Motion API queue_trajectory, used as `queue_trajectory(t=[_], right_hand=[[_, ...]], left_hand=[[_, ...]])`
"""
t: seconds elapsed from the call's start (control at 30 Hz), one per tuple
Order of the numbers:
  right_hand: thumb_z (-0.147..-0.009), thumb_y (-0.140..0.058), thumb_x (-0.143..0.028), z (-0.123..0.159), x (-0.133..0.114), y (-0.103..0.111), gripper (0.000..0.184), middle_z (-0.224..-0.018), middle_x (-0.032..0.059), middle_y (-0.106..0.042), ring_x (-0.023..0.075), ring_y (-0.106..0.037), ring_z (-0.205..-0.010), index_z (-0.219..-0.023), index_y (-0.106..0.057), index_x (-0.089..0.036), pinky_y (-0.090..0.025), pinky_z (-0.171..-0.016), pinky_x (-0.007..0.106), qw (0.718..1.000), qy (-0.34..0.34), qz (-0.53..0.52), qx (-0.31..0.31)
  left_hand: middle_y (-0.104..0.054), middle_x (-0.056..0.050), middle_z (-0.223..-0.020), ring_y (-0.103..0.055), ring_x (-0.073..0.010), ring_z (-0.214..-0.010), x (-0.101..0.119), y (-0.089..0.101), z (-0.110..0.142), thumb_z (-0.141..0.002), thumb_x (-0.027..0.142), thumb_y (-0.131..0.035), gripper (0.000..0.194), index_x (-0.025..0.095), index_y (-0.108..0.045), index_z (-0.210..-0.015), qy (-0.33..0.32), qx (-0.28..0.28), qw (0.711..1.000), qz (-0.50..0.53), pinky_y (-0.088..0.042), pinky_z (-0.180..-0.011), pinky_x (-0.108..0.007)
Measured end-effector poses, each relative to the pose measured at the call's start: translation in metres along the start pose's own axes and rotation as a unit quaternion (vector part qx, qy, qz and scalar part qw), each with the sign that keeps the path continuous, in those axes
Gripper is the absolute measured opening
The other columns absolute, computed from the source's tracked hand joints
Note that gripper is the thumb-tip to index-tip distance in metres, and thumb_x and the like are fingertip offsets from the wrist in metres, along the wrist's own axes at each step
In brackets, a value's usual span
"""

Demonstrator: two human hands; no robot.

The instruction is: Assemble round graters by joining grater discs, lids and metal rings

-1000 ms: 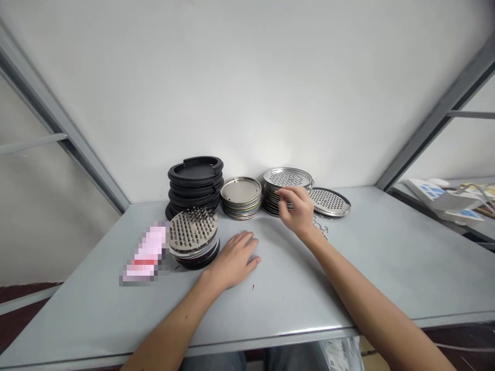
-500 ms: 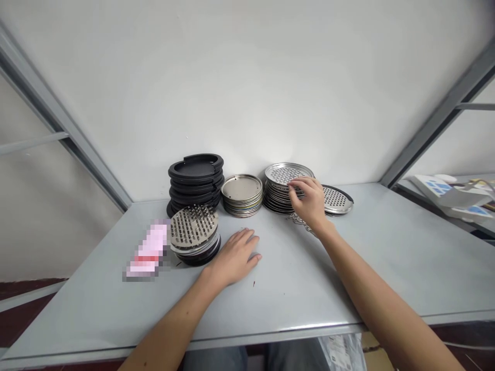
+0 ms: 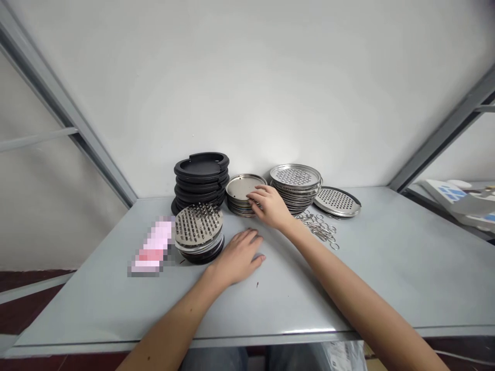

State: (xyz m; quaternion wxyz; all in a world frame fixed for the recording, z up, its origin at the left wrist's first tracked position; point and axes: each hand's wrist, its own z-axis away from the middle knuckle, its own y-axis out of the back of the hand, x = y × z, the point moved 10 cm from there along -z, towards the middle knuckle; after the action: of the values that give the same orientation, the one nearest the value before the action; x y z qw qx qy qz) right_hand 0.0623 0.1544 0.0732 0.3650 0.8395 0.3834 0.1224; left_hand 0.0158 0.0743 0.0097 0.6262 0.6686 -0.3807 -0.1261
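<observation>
My right hand (image 3: 270, 206) reaches to the middle stack of plain metal discs (image 3: 242, 191), fingertips curled on its right rim. My left hand (image 3: 238, 256) lies flat on the grey table (image 3: 386, 278), fingers stretched out, holding nothing, just right of a stack of spiked metal discs (image 3: 198, 232). A stack of black rings (image 3: 201, 178) stands at the back left. A stack of perforated metal trays (image 3: 297, 180) stands right of my right hand.
A single perforated tray on a black ring (image 3: 337, 201) lies at the back right. Several small metal rings (image 3: 320, 229) are scattered beside my right forearm. A pink blurred object (image 3: 152, 247) lies left of the spiked discs. The white wall stands right behind the stacks.
My right hand has left the perforated tray stack and moved left to the plain disc stack. The left hand has stayed flat in place.
</observation>
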Motion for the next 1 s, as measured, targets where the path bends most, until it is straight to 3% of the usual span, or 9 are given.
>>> queue_trajectory(t=[0.13, 0.4, 0.53, 0.63, 0.73, 0.8, 0.9, 1.0], right_hand=[[-0.089, -0.051, -0.023, -0.010, 0.006, -0.003, 0.020, -0.090, 0.0076, -0.069, 0.0239, -0.057, -0.093, -0.092, -0.070, -0.019, -0.046, -0.086, 0.041, 0.999, 0.000, -0.045, -0.020], [-0.093, -0.045, -0.021, -0.012, 0.006, 0.027, 0.020, -0.103, 0.0086, -0.065, 0.0227, -0.056, -0.100, -0.100, -0.063, -0.020, -0.044, -0.089, 0.040, 0.996, -0.023, -0.035, 0.073], [-0.093, -0.046, -0.024, 0.000, 0.006, 0.051, 0.017, -0.103, 0.0088, -0.065, 0.0226, -0.059, -0.098, -0.101, -0.061, -0.022, -0.047, -0.088, 0.041, 0.995, -0.026, -0.066, 0.075], [-0.091, -0.048, -0.024, 0.018, 0.013, 0.080, 0.015, -0.102, 0.0086, -0.065, 0.0224, -0.061, -0.098, -0.100, -0.060, -0.023, -0.050, -0.086, 0.040, 0.987, -0.054, -0.107, 0.109], [-0.088, -0.055, -0.023, 0.038, 0.021, 0.104, 0.009, -0.094, 0.0071, -0.066, 0.0224, -0.063, -0.094, -0.091, -0.063, -0.023, -0.051, -0.084, 0.040, 0.976, -0.076, -0.147, 0.140], [-0.086, -0.057, -0.023, 0.049, 0.029, 0.110, 0.007, -0.092, 0.0063, -0.067, 0.0223, -0.063, -0.092, -0.089, -0.064, -0.023, -0.052, -0.081, 0.040, 0.966, -0.096, -0.197, 0.139], [-0.085, -0.059, -0.023, 0.063, 0.043, 0.113, 0.007, -0.092, 0.0061, -0.066, 0.0221, -0.063, -0.091, -0.087, -0.066, -0.024, -0.052, -0.080, 0.039, 0.944, -0.127, -0.271, 0.139], [-0.085, -0.061, -0.024, 0.075, 0.056, 0.114, 0.006, -0.089, 0.0058, -0.066, 0.0216, -0.063, -0.091, -0.085, -0.067, -0.023, -0.052, -0.081, 0.039, 0.924, -0.145, -0.326, 0.141]], left_hand=[[-0.055, -0.011, -0.121, -0.050, -0.0262, -0.117, -0.001, 0.001, 0.001, -0.089, 0.029, -0.052, 0.024, 0.018, -0.054, -0.110, -0.008, 0.010, 1.000, -0.001, -0.042, -0.099, -0.043], [-0.054, -0.011, -0.123, -0.050, -0.0262, -0.118, -0.002, 0.001, 0.002, -0.088, 0.028, -0.053, 0.024, 0.019, -0.055, -0.110, -0.009, 0.010, 1.000, 0.013, -0.042, -0.101, -0.042], [-0.047, -0.014, -0.134, -0.044, -0.0304, -0.127, -0.012, -0.003, 0.003, -0.088, 0.032, -0.052, 0.034, 0.019, -0.052, -0.119, 0.037, 0.017, 0.999, 0.030, -0.040, -0.103, -0.046], [-0.038, -0.017, -0.143, -0.037, -0.0321, -0.133, -0.023, -0.003, 0.004, -0.089, 0.034, -0.050, 0.052, 0.016, -0.038, -0.136, 0.084, 0.043, 0.993, 0.065, -0.038, -0.106, -0.047], [-0.026, -0.018, -0.151, -0.031, -0.0306, -0.137, -0.023, 0.005, 0.002, -0.088, 0.036, -0.051, 0.075, 0.016, -0.009, -0.148, 0.092, 0.104, 0.984, 0.113, -0.037, -0.107, -0.045], [-0.021, -0.017, -0.152, -0.032, -0.0294, -0.137, -0.022, 0.018, 0.003, -0.088, 0.036, -0.052, 0.082, 0.018, 0.001, -0.148, 0.094, 0.174, 0.971, 0.134, -0.038, -0.106, -0.044], [-0.031, -0.016, -0.147, -0.043, -0.0260, -0.128, -0.019, 0.039, 0.010, -0.087, 0.033, -0.053, 0.074, 0.020, -0.010, -0.146, 0.088, 0.280, 0.946, 0.135, -0.042, -0.102, -0.041], [-0.042, -0.014, -0.137, -0.052, -0.0225, -0.114, -0.016, 0.054, 0.017, -0.085, 0.032, -0.057, 0.066, 0.021, -0.023, -0.141, 0.074, 0.345, 0.928, 0.123, -0.046, -0.096, -0.037]])
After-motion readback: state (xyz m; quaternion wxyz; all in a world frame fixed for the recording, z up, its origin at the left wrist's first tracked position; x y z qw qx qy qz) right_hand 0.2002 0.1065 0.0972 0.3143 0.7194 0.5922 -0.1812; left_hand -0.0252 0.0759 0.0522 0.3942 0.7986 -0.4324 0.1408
